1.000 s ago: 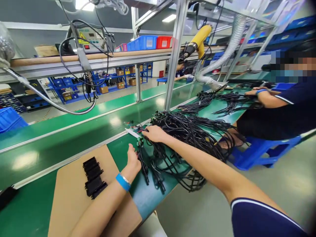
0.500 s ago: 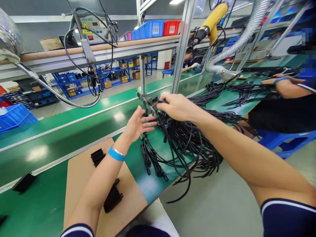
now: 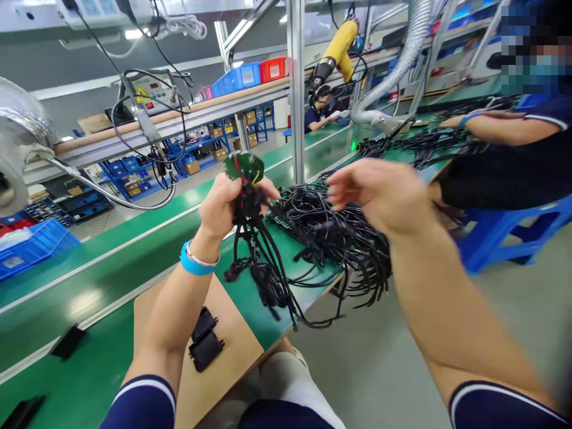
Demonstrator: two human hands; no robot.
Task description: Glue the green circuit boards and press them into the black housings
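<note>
My left hand (image 3: 223, 205) is raised above the bench and closed round a bundle of black cables (image 3: 261, 262) that end in a small round green circuit board (image 3: 243, 165) sticking up above my fingers. The cables hang down from my fist towards the green bench top. To the right, my right hand (image 3: 378, 193) hovers with its fingers loosely spread and nothing in it, above a big heap of black cables (image 3: 339, 232). This hand is blurred by motion.
A brown board (image 3: 232, 351) near the bench edge carries black plastic housings (image 3: 204, 341). More black pieces (image 3: 67, 342) lie on the green conveyor at the left. A metal post (image 3: 297, 89) stands behind the heap. Another person's arm (image 3: 496, 128) works on cables at the right.
The cable bundle with the green board has passed from my right hand to my left, which closed on it and lifted it. My right hand let go and moved right.
</note>
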